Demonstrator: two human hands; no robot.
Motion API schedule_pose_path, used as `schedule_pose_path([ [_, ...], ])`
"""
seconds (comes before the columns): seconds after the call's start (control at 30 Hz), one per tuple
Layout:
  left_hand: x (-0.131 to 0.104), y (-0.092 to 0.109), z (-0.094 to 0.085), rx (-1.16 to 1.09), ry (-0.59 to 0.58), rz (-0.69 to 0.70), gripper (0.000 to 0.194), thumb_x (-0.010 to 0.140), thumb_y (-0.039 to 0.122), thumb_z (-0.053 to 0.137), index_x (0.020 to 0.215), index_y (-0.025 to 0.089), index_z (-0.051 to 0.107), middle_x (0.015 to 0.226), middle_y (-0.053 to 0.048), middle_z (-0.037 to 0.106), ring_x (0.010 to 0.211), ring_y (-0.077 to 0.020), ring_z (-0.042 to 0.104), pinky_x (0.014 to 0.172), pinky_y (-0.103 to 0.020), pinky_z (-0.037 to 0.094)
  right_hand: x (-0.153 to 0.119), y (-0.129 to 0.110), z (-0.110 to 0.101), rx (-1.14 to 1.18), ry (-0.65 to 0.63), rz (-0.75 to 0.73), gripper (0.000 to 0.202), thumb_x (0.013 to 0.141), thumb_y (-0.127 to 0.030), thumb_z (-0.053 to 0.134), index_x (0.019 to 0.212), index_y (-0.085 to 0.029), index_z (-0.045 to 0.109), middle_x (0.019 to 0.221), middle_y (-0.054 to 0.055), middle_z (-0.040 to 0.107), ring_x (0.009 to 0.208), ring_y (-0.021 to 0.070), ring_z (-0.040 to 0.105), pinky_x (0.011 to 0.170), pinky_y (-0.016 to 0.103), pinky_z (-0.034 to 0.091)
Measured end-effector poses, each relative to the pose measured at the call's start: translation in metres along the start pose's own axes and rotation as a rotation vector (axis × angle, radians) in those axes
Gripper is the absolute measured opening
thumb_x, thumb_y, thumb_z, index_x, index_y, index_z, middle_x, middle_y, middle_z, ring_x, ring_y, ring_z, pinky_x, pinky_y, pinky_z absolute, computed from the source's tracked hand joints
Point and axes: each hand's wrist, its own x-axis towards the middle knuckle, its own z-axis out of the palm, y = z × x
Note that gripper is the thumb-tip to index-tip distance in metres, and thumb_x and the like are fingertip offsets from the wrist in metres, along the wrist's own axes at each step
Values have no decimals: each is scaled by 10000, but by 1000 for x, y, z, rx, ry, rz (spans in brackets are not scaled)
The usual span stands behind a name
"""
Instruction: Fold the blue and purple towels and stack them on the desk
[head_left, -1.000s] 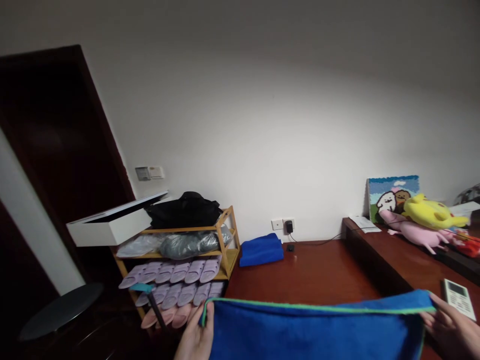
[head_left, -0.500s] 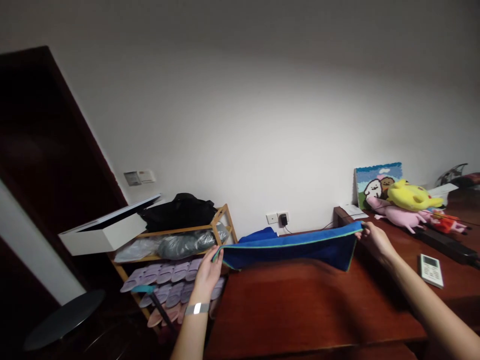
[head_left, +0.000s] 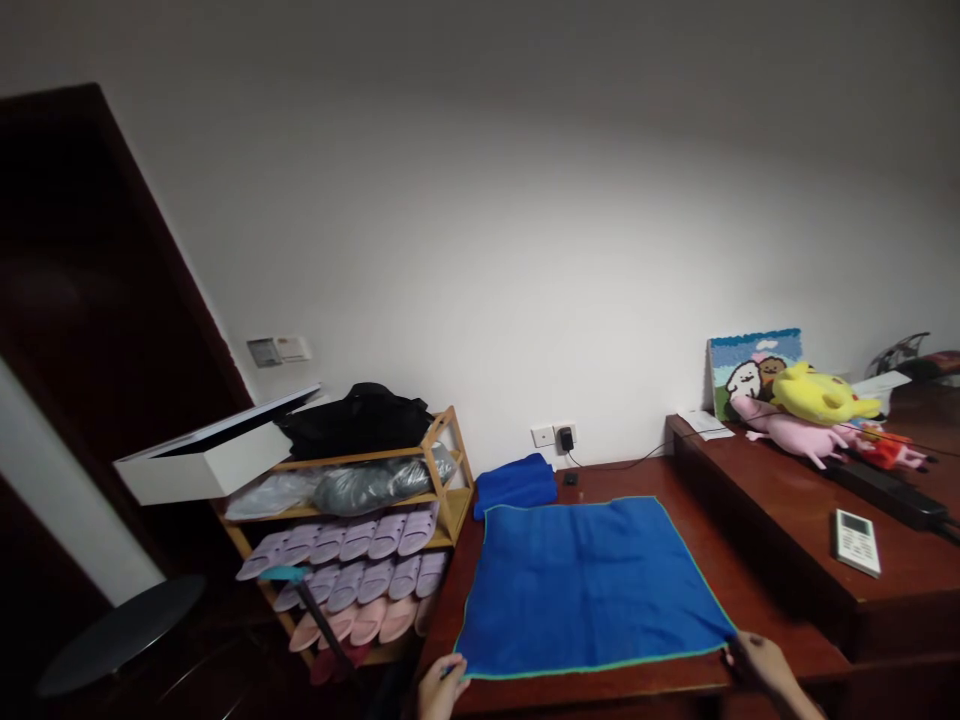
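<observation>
A blue cloth (head_left: 577, 585) with a green stitched edge lies spread over the reddish-brown wooden table (head_left: 686, 515), with a few soft creases. My left hand (head_left: 442, 685) pinches its near left corner at the table's front edge. At the near right corner, my right hand (head_left: 757, 660) holds the cloth between its fingers; part of that hand is in shadow. Behind the spread cloth, a folded blue cloth (head_left: 516, 485) rests against the wall at the table's back left.
Left of the table stands a wooden rack (head_left: 454, 510) with purple slippers (head_left: 356, 540), a black bag (head_left: 360, 422) and a white box (head_left: 217, 465). On the raised right surface are a white remote control (head_left: 856, 542), a yellow plush toy (head_left: 821, 393) and a black power strip (head_left: 885, 492).
Both hands have come down and toward me, each still on a cloth corner. The cloth, held up in the air before, now lies flat on the table.
</observation>
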Motion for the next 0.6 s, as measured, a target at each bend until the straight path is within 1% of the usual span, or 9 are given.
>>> schedule_pose_path([
  [0.1,2,-8,-10,29,24,24,401,180,284,904,471,213,639,567,-25,699,741,-412,747,551,-429,608,12,21,-11,10,-177,129,374,421,-605,595,348,-264,460,392,43,539,360,225,514,417,341,387],
  [0.17,3,-13,-18,83,24,59,417,189,373,906,493,223,663,598,-30,723,723,-406,747,556,-447,618,20,28,-20,3,-259,137,401,411,-634,633,372,-261,491,427,54,575,394,237,542,434,354,411],
  [0.23,3,-21,-26,185,13,112,462,237,496,891,557,224,698,669,-46,755,685,-377,751,590,-452,630,25,35,-27,-14,-306,110,431,426,-661,661,421,-251,528,467,51,602,428,227,562,458,346,438],
  [0.33,4,-36,-37,383,10,185,601,342,690,799,691,207,730,777,-90,778,607,-326,748,627,-440,635,28,48,-33,-74,-318,79,474,446,-694,680,514,-235,582,501,40,608,463,211,580,479,323,459],
  [0.4,4,-46,-43,490,28,230,669,423,771,712,757,191,736,829,-116,778,579,-305,742,639,-434,633,28,58,-36,-114,-307,74,519,446,-726,683,588,-230,623,515,37,607,489,214,595,487,315,464],
  [0.5,6,-59,-51,572,73,287,706,511,808,620,807,178,744,890,-138,770,569,-287,733,653,-438,630,28,73,-42,-142,-306,70,565,469,-755,688,677,-230,658,556,34,628,524,212,614,498,302,468],
  [0.6,8,-69,-58,579,96,312,690,564,784,581,843,176,753,931,-142,758,608,-289,734,645,-434,630,28,90,-49,-155,-327,70,561,509,-764,675,701,-237,664,580,32,658,529,210,625,501,303,478],
])
